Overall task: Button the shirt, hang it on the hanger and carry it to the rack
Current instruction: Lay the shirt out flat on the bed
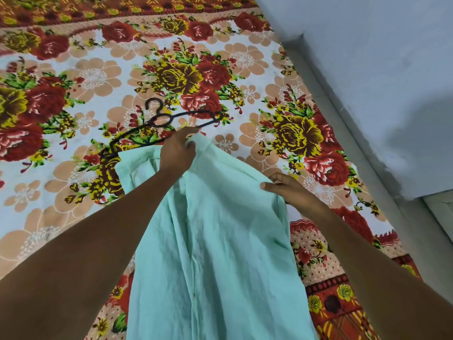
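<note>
Your left hand (pixel 177 150) pinches the top of the soft mint-green cotton shirt (pixel 215 241) in mid-frame; your right hand (pixel 289 190) pinches its right edge, holding it spread for buttoning; the thin black wire hanger (pixel 159 123) waits just above on the flowery bed sheet (pixel 73 69).

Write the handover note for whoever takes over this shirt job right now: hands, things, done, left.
Left hand: grips the mint-green shirt at its top, near the collar.
Right hand: pinches the shirt's right upper edge.
Shirt: held up over the floral bedsheet, hanging down toward the camera. Whether it is buttoned cannot be told.
Black hanger: lies flat on the bedsheet just beyond the left hand, with nothing on it.
Rack: not in view.
Done: shirt picked up.
Left: check the buttons, put the shirt on the hanger, carry it to the rack.
</note>
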